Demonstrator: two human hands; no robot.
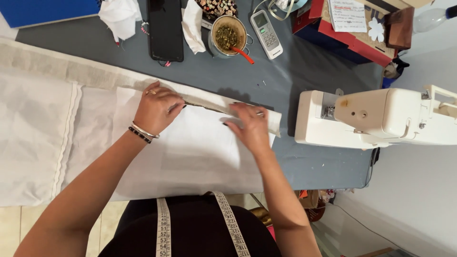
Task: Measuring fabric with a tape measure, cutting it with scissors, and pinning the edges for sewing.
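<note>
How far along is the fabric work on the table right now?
Done: the white fabric lies spread flat on the grey table, its far edge turned over into a narrow fold. In hand: the left hand and right hand press flat on that fold. Left: nothing sits under the sewing machine, which stands apart to the right, so stitching looks not yet started.

white fabric: plain, no pattern, with a greyish-beige folded strip along its far edge. surface: slate grey. sewing machine: cream white. tape measure: white with black markings. left hand: black bead bracelet and silver bangle at the wrist. remote control: light grey. cup: olive-green contents, red-orange spoon. phone: black. box: red.
</note>
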